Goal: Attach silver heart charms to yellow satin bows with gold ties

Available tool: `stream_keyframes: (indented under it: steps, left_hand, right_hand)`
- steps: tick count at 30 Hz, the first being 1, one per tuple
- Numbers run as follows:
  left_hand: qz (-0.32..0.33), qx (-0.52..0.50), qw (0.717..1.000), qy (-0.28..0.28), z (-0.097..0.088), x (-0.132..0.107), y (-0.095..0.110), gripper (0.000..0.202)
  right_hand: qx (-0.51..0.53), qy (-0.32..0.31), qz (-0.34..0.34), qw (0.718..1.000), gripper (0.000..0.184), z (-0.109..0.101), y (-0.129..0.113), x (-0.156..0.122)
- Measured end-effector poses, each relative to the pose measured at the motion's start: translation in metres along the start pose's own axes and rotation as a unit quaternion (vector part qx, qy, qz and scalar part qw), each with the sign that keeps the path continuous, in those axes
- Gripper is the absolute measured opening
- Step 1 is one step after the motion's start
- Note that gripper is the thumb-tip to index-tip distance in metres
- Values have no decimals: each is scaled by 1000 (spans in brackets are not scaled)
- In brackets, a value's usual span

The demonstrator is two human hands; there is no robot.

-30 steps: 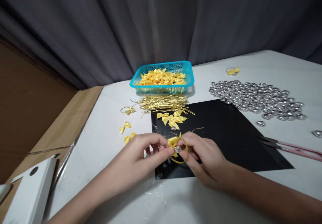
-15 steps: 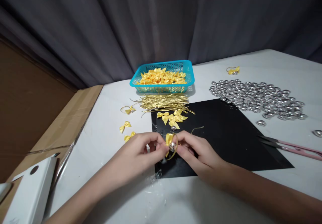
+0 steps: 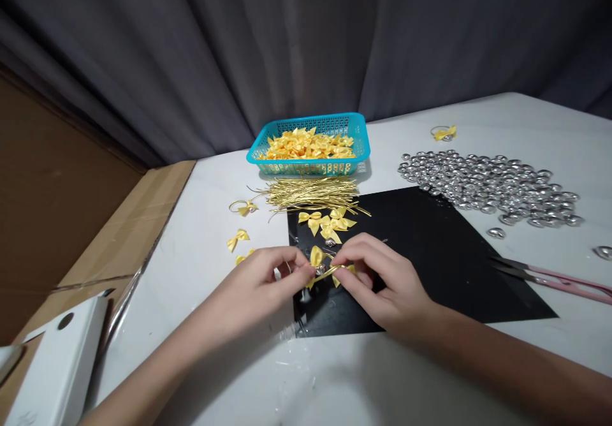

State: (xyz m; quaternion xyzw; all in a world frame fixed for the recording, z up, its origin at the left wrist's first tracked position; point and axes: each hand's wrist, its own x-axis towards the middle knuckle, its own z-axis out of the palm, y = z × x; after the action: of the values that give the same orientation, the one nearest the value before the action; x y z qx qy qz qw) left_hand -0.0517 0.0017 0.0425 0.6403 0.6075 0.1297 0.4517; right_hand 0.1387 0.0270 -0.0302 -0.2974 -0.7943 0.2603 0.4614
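Note:
My left hand (image 3: 258, 289) and my right hand (image 3: 382, 279) meet over the near left part of a black sheet (image 3: 430, 254). Between their pinched fingertips is a small yellow ribbon bow with a silver piece and a gold wire loop (image 3: 321, 266). Both hands grip it, the left on the bow side, the right on the flattened gold wire. Just beyond lie a few loose yellow bows (image 3: 329, 223) and a bundle of gold wires (image 3: 310, 193).
A teal basket (image 3: 310, 147) full of yellow bows stands at the back. A heap of silver pieces (image 3: 488, 187) lies right, pink-handled scissors (image 3: 554, 280) nearer right. Finished bows lie left (image 3: 241, 208) and far back (image 3: 444, 132). Cardboard (image 3: 124, 235) and a white box (image 3: 57, 368) sit left.
The gold loop, round a second ago, has been turned and now lies flat between my fingers. Both hands shifted slightly away from me.

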Motion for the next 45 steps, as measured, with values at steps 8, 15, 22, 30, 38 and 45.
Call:
stream_keyframes:
  steps: [8,15,22,30,38,45]
  left_hand:
    - [-16,-120,991,-51,7,10,-4,27]
    - [2,-245,968,-53,22,13,-8,30]
    - [-40,-353,933,-50,37,17,-12,24]
    - [-39,-344,938,-24,28,21,-9,31]
    - [11,-320,946,-48,22,16,-9,11]
    - [29,-294,955,-30,15,14,-8,7]
  right_hand:
    - [112,-24,115,987,10,2,-2,2]
    - [164,19,221,961,13,5,-2,8]
    - [106,0,190,976,11,4,-3,6]
    - [338,24,377,862,26,2,2,15]
    - [380,17,406,831,26,-3,4,18]
    - [334,36,396,855,24,-4,6,19]
